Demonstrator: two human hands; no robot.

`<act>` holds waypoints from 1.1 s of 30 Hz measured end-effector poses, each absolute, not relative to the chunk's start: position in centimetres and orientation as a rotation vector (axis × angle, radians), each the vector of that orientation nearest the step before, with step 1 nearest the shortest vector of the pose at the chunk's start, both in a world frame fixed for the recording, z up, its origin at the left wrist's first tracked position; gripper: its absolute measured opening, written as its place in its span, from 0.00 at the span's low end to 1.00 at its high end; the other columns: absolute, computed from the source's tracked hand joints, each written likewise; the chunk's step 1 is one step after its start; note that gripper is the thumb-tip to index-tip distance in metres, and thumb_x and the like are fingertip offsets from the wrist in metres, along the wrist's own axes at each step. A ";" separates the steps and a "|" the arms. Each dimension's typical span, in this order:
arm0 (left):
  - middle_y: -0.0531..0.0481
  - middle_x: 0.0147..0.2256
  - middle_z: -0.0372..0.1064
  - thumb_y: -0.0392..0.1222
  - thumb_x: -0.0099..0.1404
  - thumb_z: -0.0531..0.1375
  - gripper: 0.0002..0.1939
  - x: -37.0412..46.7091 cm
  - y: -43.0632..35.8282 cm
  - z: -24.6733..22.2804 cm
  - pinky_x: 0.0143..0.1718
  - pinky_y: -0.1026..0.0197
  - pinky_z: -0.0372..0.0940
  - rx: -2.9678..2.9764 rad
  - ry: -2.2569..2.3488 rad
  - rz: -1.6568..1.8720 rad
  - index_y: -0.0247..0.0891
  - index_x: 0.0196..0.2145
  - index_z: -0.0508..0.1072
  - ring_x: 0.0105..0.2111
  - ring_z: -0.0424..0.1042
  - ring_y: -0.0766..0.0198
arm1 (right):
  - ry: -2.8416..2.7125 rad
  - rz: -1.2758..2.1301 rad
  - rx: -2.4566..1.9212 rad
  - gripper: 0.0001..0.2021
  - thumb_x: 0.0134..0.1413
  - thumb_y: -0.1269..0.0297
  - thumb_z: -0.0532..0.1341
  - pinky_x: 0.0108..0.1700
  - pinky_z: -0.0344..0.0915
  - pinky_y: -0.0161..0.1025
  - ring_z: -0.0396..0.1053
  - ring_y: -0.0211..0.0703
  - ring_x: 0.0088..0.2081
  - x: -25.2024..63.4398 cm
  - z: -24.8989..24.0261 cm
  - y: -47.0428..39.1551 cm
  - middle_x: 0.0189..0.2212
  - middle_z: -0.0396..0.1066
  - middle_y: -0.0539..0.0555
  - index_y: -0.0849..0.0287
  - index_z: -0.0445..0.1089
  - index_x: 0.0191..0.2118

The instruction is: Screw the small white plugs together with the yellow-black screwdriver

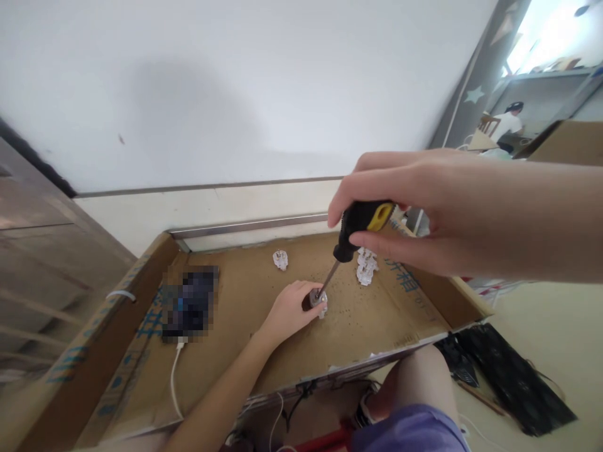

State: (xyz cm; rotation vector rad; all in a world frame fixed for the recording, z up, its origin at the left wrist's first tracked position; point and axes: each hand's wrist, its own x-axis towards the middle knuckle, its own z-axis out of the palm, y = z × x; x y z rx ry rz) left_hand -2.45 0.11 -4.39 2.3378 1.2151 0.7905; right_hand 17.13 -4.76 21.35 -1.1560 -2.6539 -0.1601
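My right hand (391,194) is wrapped round the black and yellow handle of a screwdriver (358,223), held at a slant. Its metal shaft points down to the left, with the tip on a small white plastic part (322,304). Between thumb and fingers, my left hand (289,307) pinches that part against the cardboard, covering some of it. Beyond my left hand lies a similar white plastic part (281,259). Right of the screwdriver shaft, more white parts (366,273) lie close together.
A cardboard tray (245,314) with raised sides bears the parts and dark specks. On its left lies a blurred-out dark phone (191,301) with a white cable (175,383). Behind rises a white wall (282,94). A black flat bag (513,376) lies at right; a person (509,125) sits far off.
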 end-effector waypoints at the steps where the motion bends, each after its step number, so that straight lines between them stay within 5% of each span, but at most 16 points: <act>1: 0.48 0.39 0.72 0.45 0.61 0.60 0.14 -2.4 0.1 -4.4 0.44 0.55 0.64 2.339 1.220 0.787 0.41 0.45 0.71 0.40 0.69 0.58 | -2.646 -0.100 -1.121 0.10 0.50 0.67 0.56 0.18 0.54 0.33 0.60 0.29 0.21 17.2 21.2 -4.7 0.39 0.64 0.43 0.43 0.68 0.37; 4: 0.48 0.39 0.72 0.45 0.61 0.60 0.14 -2.4 0.1 -4.3 0.44 0.55 0.64 2.344 1.226 0.778 0.41 0.44 0.71 0.40 0.69 0.58 | -2.624 -0.081 -1.080 0.18 0.44 0.72 0.55 0.16 0.55 0.33 0.56 0.26 0.16 17.4 21.0 -4.4 0.45 0.62 0.41 0.41 0.66 0.40; 8: 0.48 0.39 0.72 0.45 0.60 0.60 0.14 -2.3 0.1 -4.3 0.44 0.55 0.63 2.344 1.219 0.780 0.41 0.44 0.71 0.40 0.70 0.58 | -2.677 -0.326 -1.161 0.12 0.52 0.58 0.56 0.17 0.53 0.36 0.54 0.28 0.15 17.4 21.2 -4.3 0.40 0.64 0.45 0.42 0.64 0.44; 12: 0.48 0.39 0.72 0.45 0.60 0.60 0.14 -2.5 0.2 -4.3 0.45 0.55 0.64 2.340 1.224 0.774 0.41 0.45 0.71 0.40 0.70 0.58 | -2.657 -0.274 -1.255 0.17 0.51 0.69 0.56 0.20 0.54 0.35 0.55 0.27 0.18 17.2 21.8 -4.9 0.45 0.62 0.44 0.43 0.63 0.46; 16: 0.48 0.40 0.72 0.46 0.61 0.60 0.15 -2.5 0.2 -4.6 0.45 0.55 0.64 2.339 1.221 0.780 0.41 0.45 0.71 0.41 0.69 0.58 | -2.674 -0.209 -1.125 0.09 0.53 0.63 0.56 0.21 0.54 0.34 0.58 0.30 0.20 17.2 21.7 -5.0 0.39 0.65 0.45 0.45 0.66 0.41; 19: 0.48 0.40 0.72 0.46 0.61 0.59 0.15 -2.1 0.1 -4.7 0.45 0.55 0.64 2.341 1.221 0.784 0.41 0.45 0.71 0.41 0.70 0.58 | -2.659 -0.180 -1.110 0.17 0.50 0.71 0.55 0.19 0.52 0.33 0.55 0.27 0.18 17.3 21.5 -4.8 0.43 0.64 0.45 0.44 0.64 0.45; 23: 0.48 0.44 0.71 0.50 0.60 0.61 0.18 -3.4 0.2 -3.5 0.49 0.54 0.62 2.389 1.238 0.855 0.43 0.46 0.70 0.46 0.68 0.56 | -2.635 -0.118 -1.194 0.14 0.50 0.66 0.55 0.16 0.52 0.33 0.59 0.31 0.19 17.6 21.2 -4.8 0.39 0.66 0.44 0.43 0.63 0.44; 30: 0.39 0.48 0.68 0.46 0.61 0.57 0.19 -17.5 3.8 0.0 0.55 0.44 0.57 1.890 2.369 1.158 0.34 0.48 0.68 0.53 0.63 0.45 | -2.603 -0.069 -1.237 0.14 0.51 0.66 0.55 0.20 0.56 0.34 0.62 0.33 0.23 18.2 21.0 -4.6 0.40 0.67 0.46 0.44 0.63 0.45; 33: 0.34 0.47 0.69 0.40 0.59 0.57 0.18 -22.0 5.4 -0.9 0.51 0.44 0.62 1.602 2.415 1.029 0.28 0.46 0.68 0.50 0.67 0.43 | -2.606 -0.061 -1.159 0.15 0.50 0.66 0.56 0.17 0.51 0.33 0.57 0.30 0.19 18.2 20.8 -4.4 0.39 0.67 0.47 0.45 0.64 0.45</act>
